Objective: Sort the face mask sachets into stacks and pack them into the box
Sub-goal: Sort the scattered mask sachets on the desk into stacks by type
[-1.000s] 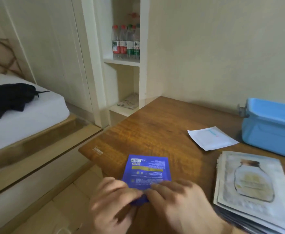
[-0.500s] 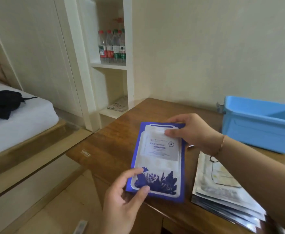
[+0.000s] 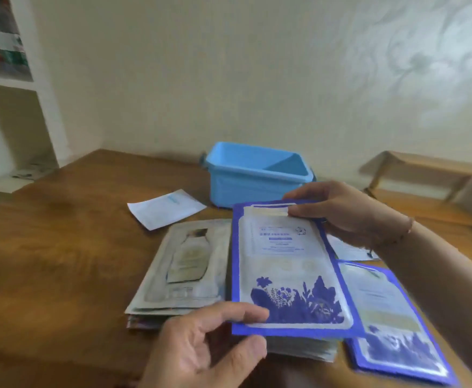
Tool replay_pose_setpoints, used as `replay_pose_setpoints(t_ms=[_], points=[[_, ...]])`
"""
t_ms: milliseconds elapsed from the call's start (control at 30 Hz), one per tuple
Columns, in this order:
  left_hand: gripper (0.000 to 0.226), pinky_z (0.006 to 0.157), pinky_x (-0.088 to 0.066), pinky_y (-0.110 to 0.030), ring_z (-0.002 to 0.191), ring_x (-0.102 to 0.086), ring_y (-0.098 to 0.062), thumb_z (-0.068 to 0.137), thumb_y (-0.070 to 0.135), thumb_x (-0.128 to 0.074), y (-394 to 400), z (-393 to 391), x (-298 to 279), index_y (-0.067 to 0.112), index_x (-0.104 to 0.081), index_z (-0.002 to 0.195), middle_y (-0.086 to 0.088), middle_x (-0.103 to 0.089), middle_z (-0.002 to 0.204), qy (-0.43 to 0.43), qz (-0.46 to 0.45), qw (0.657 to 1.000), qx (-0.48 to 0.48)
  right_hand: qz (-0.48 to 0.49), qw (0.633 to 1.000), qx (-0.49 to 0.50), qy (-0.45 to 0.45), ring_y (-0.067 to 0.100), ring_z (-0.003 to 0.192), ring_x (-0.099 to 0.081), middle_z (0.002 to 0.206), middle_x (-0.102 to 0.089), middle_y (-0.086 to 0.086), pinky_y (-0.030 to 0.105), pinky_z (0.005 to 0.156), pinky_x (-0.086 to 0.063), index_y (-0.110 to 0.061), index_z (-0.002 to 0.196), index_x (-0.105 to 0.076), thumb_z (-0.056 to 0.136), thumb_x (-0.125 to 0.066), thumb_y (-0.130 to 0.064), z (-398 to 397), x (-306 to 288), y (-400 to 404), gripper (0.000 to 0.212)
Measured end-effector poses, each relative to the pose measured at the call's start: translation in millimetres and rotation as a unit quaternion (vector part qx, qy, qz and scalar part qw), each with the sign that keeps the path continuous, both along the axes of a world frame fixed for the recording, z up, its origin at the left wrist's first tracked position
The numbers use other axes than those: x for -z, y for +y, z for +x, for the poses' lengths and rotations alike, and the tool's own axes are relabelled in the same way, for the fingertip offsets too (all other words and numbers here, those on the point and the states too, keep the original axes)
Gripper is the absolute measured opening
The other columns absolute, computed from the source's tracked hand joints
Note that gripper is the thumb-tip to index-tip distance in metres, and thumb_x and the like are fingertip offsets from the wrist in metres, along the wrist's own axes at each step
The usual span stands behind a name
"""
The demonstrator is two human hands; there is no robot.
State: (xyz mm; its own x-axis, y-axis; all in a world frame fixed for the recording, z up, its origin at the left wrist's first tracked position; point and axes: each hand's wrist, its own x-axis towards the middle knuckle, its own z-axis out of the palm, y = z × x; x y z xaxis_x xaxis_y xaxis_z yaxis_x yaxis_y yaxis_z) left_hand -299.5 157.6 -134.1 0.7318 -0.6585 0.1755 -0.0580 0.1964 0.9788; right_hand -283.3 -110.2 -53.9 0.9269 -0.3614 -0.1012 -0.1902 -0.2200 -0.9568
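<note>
Both hands hold one blue-bordered floral foil mask sachet (image 3: pixel 288 264) above the brown wooden table (image 3: pixel 61 247).

The left hand (image 3: pixel 201 351) pinches its near corner, the right hand (image 3: pixel 338 214) its far edge. Under it lies a grey bottle-print sachet stack (image 3: pixel 184 270); beside the right forearm, a second blue sachet (image 3: pixel 391 317); beyond, one white sachet (image 3: pixel 165 211) and one open blue plastic box (image 3: pixel 257 180).

box (image 3: pixel 257 175) behind sachet stack (image 3: pixel 184 264) on table (image 3: pixel 61 247), lone sachet (image 3: pixel 166 208) left of box

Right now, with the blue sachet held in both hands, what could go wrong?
1. The blue sachet is only pinched at its ends by the left hand and right hand; it may slip.
2. Landing on the grey bottle-print stack rather than the matching blue sachet on the table would mix sorts.
</note>
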Motion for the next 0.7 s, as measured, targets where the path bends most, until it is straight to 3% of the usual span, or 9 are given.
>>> replay_pose_setpoints(t_ms=[133,233,333,367,433,500,633,667,700], points=[[0.054,0.069,-0.051,-0.017,0.070,-0.070,-0.016,0.046,0.032,-0.078,-66,-40,4,0.020,-0.078,0.098,-0.017,-0.073,0.076,0.146,0.023,0.980,0.130,0.010,0.998,0.066,0.010,0.039,0.095,-0.066,0.108,-0.068,0.028,0.053,0.089,-0.054,0.007,0.109,-0.063,0.068,-0.072,-0.009,-65,10,-70,0.045],[0.067,0.067,-0.048,-0.013,0.067,-0.070,-0.013,0.049,0.031,-0.077,-99,-63,10,0.016,-0.064,0.113,-0.012,-0.070,0.071,0.177,0.082,0.965,0.175,0.026,0.995,0.097,0.027,0.038,0.096,-0.069,0.104,-0.071,0.025,0.051,0.086,-0.056,0.003,0.105,-0.066,0.068,-0.073,-0.009,-100,31,-107,0.040],[0.079,0.060,-0.046,-0.012,0.060,-0.067,-0.012,0.040,0.033,-0.079,-119,-76,19,0.017,-0.060,0.116,-0.013,-0.068,0.070,0.217,0.102,0.954,0.181,0.019,0.993,0.110,0.049,0.035,0.092,-0.070,0.099,-0.073,0.021,0.050,0.086,-0.055,0.000,0.104,-0.068,0.077,-0.072,-0.003,-117,57,-129,0.028],[0.077,0.059,-0.046,-0.012,0.059,-0.066,-0.013,0.043,0.031,-0.082,-123,-78,23,0.017,-0.061,0.116,-0.014,-0.068,0.075,0.231,0.115,0.950,0.177,0.010,0.992,0.115,0.055,0.031,0.087,-0.071,0.096,-0.074,0.018,0.047,0.081,-0.057,0.000,0.103,-0.069,0.079,-0.072,-0.002,-119,64,-133,0.024],[0.052,0.064,-0.048,-0.012,0.059,-0.065,-0.010,0.071,0.014,-0.082,-128,-80,34,0.019,-0.061,0.118,-0.014,-0.068,0.096,0.222,0.137,0.950,0.174,-0.014,0.990,0.125,0.062,0.019,0.071,-0.070,0.086,-0.075,0.011,0.034,0.061,-0.058,-0.005,0.099,-0.071,0.080,-0.074,-0.004,-119,75,-139,0.019],[0.043,0.071,-0.049,-0.014,0.060,-0.062,-0.009,0.083,-0.002,-0.069,-131,-82,38,0.019,-0.060,0.119,-0.011,-0.064,0.113,0.204,0.152,0.954,0.162,-0.061,0.987,0.131,0.067,0.006,0.052,-0.059,0.074,-0.073,-0.001,0.021,0.042,-0.044,-0.011,0.092,-0.074,0.079,-0.078,-0.009,-116,83,-143,0.014],[0.030,0.070,-0.050,-0.015,0.064,-0.058,-0.018,0.089,-0.006,-0.058,-135,-83,32,0.012,-0.062,0.113,-0.012,-0.063,0.100,0.226,0.173,0.950,0.130,-0.139,0.979,0.144,0.033,-0.006,0.042,-0.050,0.068,-0.069,-0.011,0.006,0.041,-0.035,-0.014,0.084,-0.076,0.072,-0.083,-0.007,-107,93,-147,0.015],[0.021,0.067,-0.047,-0.011,0.061,-0.057,-0.015,0.095,0.000,-0.052,-133,-87,34,0.013,-0.063,0.107,-0.008,-0.062,0.095,0.237,0.144,0.950,0.142,-0.161,0.976,0.146,0.028,-0.008,0.043,-0.049,0.064,-0.066,-0.016,0.005,0.042,-0.035,-0.016,0.081,-0.076,0.071,-0.085,-0.008,-105,95,-148,0.016],[0.020,0.068,-0.043,-0.008,0.058,-0.056,-0.005,0.102,0.011,-0.043,-125,-92,38,0.018,-0.061,0.100,0.001,-0.060,0.090,0.310,0.112,0.941,0.080,-0.179,0.972,0.146,0.029,-0.008,0.044,-0.048,0.056,-0.062,-0.019,0.005,0.043,-0.035,-0.018,0.079,-0.076,0.070,-0.086,-0.011,-105,97,-148,0.015]])
